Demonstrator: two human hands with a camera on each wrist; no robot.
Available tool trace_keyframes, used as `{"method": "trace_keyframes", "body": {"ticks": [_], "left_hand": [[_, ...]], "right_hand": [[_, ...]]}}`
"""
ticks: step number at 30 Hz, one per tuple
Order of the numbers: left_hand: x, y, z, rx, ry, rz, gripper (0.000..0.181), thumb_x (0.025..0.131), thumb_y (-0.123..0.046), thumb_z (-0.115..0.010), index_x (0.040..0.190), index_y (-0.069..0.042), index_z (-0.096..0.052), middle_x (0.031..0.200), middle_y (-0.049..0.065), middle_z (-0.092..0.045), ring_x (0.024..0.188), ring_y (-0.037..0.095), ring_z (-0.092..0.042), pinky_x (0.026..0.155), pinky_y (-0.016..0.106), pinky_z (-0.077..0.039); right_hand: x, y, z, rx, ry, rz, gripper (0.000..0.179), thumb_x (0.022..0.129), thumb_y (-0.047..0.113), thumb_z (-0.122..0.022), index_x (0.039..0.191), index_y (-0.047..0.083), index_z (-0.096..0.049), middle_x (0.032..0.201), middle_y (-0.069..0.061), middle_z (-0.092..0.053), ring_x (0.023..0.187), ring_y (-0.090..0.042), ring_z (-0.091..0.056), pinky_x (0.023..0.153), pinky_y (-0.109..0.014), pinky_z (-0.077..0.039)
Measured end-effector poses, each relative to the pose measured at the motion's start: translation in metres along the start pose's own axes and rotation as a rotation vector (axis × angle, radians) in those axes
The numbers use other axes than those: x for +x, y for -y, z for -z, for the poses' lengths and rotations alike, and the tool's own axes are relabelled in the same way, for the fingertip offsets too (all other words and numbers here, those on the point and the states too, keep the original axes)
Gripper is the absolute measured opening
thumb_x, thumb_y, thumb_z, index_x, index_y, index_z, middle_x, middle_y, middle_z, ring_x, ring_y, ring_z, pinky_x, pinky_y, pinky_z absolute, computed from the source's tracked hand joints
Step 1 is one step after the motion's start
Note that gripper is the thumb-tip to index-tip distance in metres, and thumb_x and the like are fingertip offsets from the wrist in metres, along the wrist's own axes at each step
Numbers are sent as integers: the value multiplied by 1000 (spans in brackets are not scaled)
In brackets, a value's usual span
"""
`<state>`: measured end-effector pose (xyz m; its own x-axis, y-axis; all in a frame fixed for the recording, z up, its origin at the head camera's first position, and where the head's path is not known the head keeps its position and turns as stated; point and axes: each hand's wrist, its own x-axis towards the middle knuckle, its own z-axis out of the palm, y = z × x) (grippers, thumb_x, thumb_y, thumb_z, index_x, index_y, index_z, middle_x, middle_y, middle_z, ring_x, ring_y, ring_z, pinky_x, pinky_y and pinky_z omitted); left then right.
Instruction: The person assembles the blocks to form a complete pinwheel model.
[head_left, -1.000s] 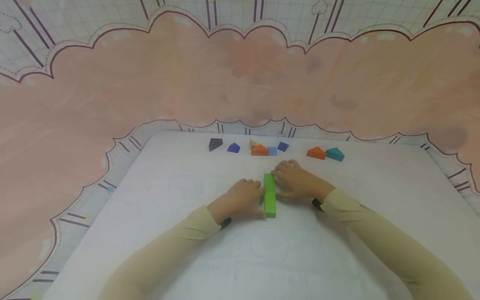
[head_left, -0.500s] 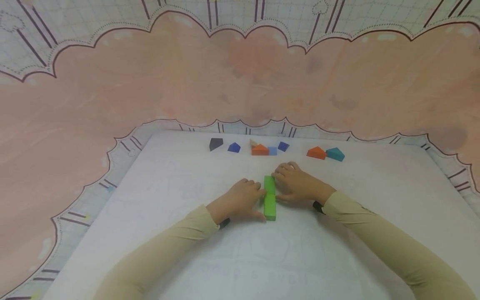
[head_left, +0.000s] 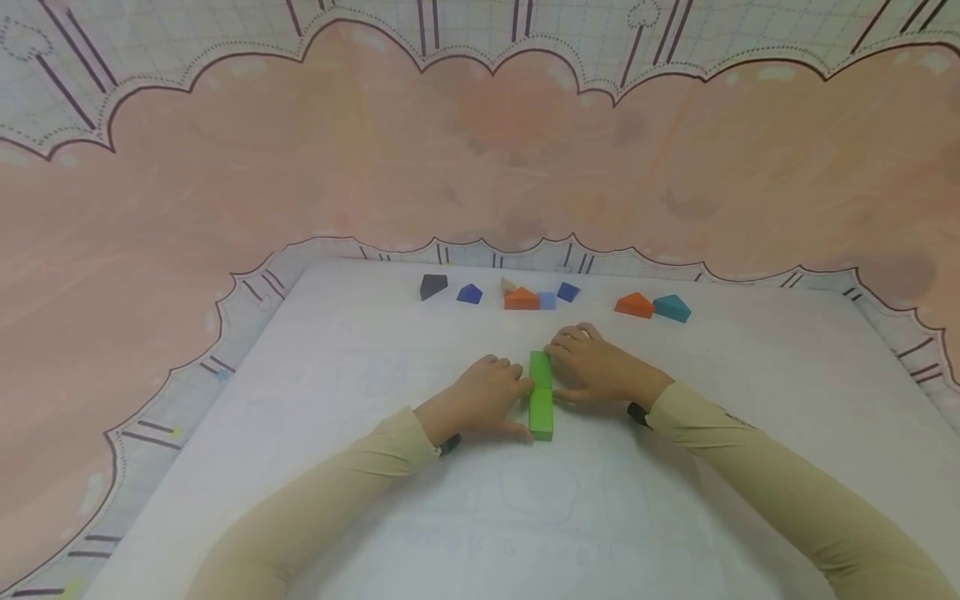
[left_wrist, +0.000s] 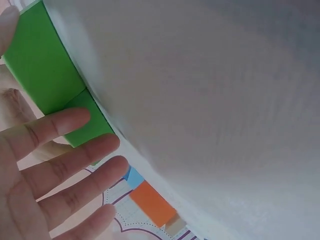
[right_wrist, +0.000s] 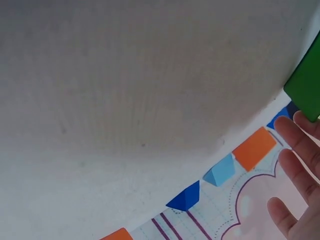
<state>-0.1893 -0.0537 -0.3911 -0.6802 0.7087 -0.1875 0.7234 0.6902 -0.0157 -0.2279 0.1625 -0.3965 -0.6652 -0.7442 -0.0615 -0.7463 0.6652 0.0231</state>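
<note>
Two green blocks lie end to end in one line in the middle of the white tabletop: a near block (head_left: 541, 418) and a far block (head_left: 540, 368). My left hand (head_left: 487, 398) is along their left side. Its thumb is by the near block's front corner, and its index fingertip overlaps the far block (left_wrist: 90, 122) in the left wrist view, other fingers straight and spread. From the right, my right hand (head_left: 588, 367) touches the blocks, forefinger near the far end and thumb by the seam. Its extended fingers (right_wrist: 295, 172) show below the green block (right_wrist: 307, 82) in the right wrist view.
Along the table's (head_left: 375, 517) back edge lie a dark grey block (head_left: 433, 287), two dark blue ones, an orange block (head_left: 522, 299) beside a light blue one (head_left: 547, 301), and a tan piece. Farther right, another orange block (head_left: 634, 305) meets a teal one (head_left: 671, 307).
Both green blocks slid slightly toward me with the hands between one second and half a second ago. Since then they and the hands have stayed practically still.
</note>
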Motion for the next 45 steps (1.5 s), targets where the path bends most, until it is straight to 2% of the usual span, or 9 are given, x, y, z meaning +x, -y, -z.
{"method": "trace_keyframes", "body": {"ticks": [16,24,30,34,39,45], "left_hand": [[-1,-2,5,1,30,-8,72,77,-67,-59,128,-18,-53,117,2,-60,110,19,-54,101,36,-40],[-2,-3,6,36,29,-34,72,78,-67,-58,128,-16,-53,115,2,-61,104,18,-55,98,36,-42],[-3,2,11,52,30,-58,68,80,-68,-54,126,-18,-54,111,1,-61,102,17,-56,97,35,-42],[-1,8,15,85,-17,-56,63,84,-67,-49,123,-18,-55,111,2,-61,103,18,-56,97,36,-43],[6,11,13,86,-98,-75,56,89,-60,-48,124,-17,-53,114,3,-60,106,20,-56,99,37,-42],[13,9,3,121,-123,-93,51,89,-58,-50,124,-20,-52,117,3,-60,107,20,-56,96,37,-43]], "right_hand": [[-1,0,1,-12,-14,14,64,86,51,-58,131,6,-50,128,-11,-56,126,-30,-45,109,-52,-30],[-2,1,1,0,3,4,65,86,52,-57,132,6,-49,131,-11,-55,128,-30,-43,110,-53,-28],[-1,-3,2,14,28,-28,65,86,52,-58,135,10,-48,132,-9,-54,129,-30,-43,111,-54,-26],[-1,-15,8,22,39,-88,64,86,51,-59,138,16,-46,135,-9,-52,131,-31,-41,111,-56,-24],[3,-40,17,-6,11,-138,60,87,45,-59,136,14,-47,133,-13,-52,129,-36,-41,110,-59,-24],[18,-69,20,-31,-66,-135,47,91,31,-56,129,5,-51,127,-21,-53,126,-41,-40,108,-59,-23]]}}
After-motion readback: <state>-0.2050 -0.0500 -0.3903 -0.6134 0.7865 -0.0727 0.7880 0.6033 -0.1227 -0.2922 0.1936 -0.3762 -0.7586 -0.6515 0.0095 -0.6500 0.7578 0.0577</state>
